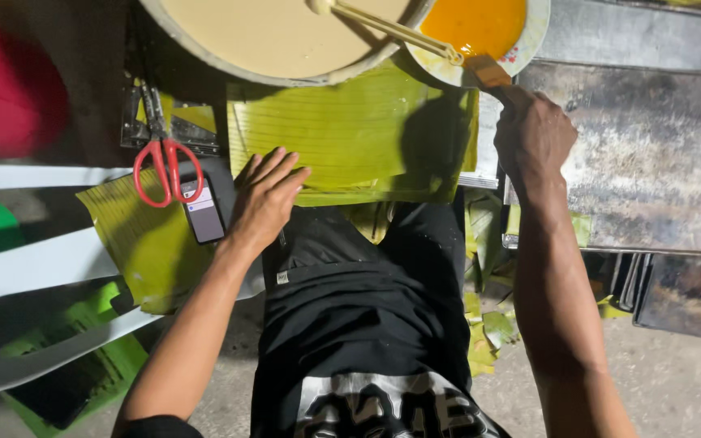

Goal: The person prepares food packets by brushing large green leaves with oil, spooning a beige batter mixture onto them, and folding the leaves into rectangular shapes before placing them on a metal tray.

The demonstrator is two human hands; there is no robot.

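My left hand (265, 195) lies flat with fingers spread on the near left corner of a green banana leaf sheet (342, 130). My right hand (533, 134) is closed around the wooden handle of a brush (487, 71), whose tip reaches into a small white bowl of orange liquid (474, 24). A large round basin of pale batter (277, 36) stands just beyond the leaf, with a light-coloured ladle handle (391, 31) resting across it.
Red-handled scissors (164, 162) and a phone (203, 211) lie on another banana leaf piece (144, 243) to the left. Worn metal trays (651, 154) sit at the right. A white plastic chair (34, 268) is at the left; leaf scraps (484, 332) litter the floor.
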